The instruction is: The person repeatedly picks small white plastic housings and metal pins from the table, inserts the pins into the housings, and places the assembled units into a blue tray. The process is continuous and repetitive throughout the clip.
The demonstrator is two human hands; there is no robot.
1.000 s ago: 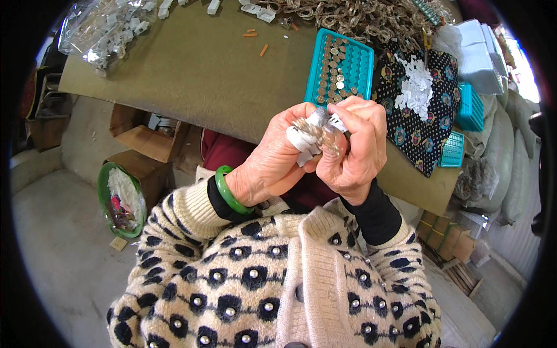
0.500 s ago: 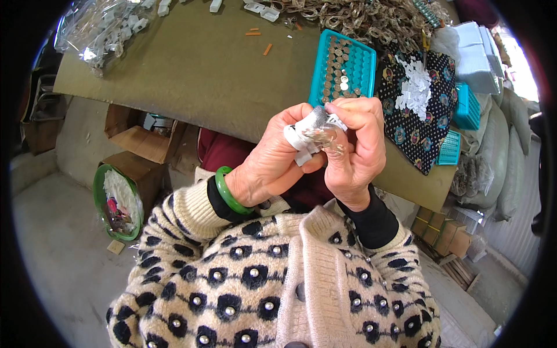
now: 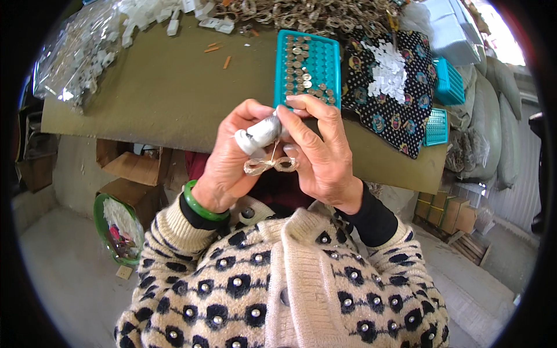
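Note:
My left hand (image 3: 223, 159), with a green bangle (image 3: 201, 204) at the wrist, is closed in front of my chest. A white, grey-smudged wrap (image 3: 259, 134) seems to cover its thumb. From between my hands a brown wire bundle (image 3: 271, 165), tied into two loops, hangs by a thin lead. My right hand (image 3: 325, 153) is closed too, its thumb and forefinger pinched at the end of the wrap. What looks like a small white plastic part is mostly hidden by the fingertips. Just beyond the hands lies a turquoise tray (image 3: 279, 64) partly filled with round metallic pieces (image 3: 299, 65).
White plastic parts (image 3: 148, 17) lie by a clear bag (image 3: 75, 64) at the far left. More wire bundles (image 3: 313, 17) are heaped at the back. White bits (image 3: 387, 72) cover a dotted dark cloth (image 3: 415, 93) on the right. A green basin (image 3: 119, 226) stands on the floor.
The wire bundle, bunched against my right fingers before, now hangs in two loops below my hands. My right thumb and forefinger have closed at the wrap's end. The whole view has shifted.

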